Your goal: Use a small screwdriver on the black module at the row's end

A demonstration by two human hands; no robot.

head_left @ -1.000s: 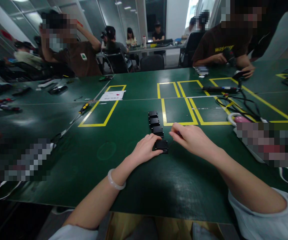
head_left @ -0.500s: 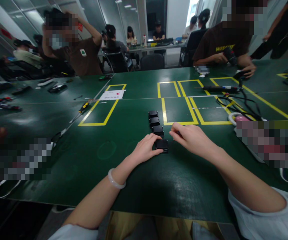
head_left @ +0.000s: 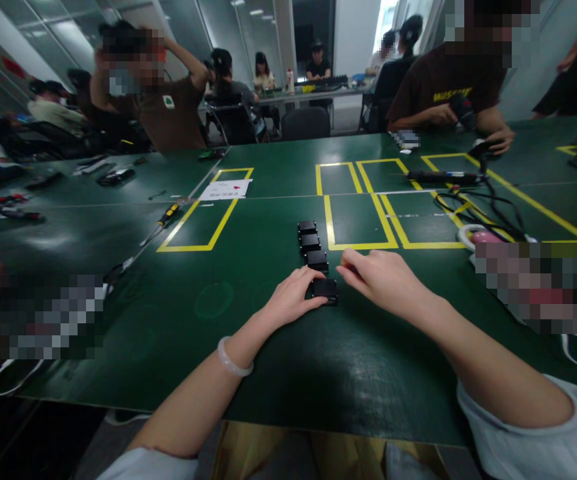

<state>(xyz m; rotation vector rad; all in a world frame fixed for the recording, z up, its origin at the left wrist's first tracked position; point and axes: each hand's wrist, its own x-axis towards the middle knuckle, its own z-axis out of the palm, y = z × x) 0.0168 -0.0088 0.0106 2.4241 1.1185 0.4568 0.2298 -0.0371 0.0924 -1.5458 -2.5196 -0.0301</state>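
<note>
Several small black boxes (head_left: 309, 241) lie in a short row on the green table (head_left: 318, 360). My left hand (head_left: 293, 300), with a pale bangle (head_left: 233, 363) on the wrist, grips the left side of the nearest black box (head_left: 325, 288). My right hand (head_left: 383, 277) rests just right of that box. Its fingers are curled together and the tips almost touch the box's far right corner. Nothing shows in its fingers.
Yellow tape rectangles (head_left: 358, 223) mark the table beyond the row. A screwdriver (head_left: 168, 215) and a paper sheet (head_left: 224, 190) lie at the left, cables (head_left: 473, 200) and a tape roll (head_left: 473, 235) at the right. A person (head_left: 448, 87) works opposite, with others seated behind.
My right hand has slid a little left, closer to the nearest black box. My left hand stays on that box. The row has not moved.
</note>
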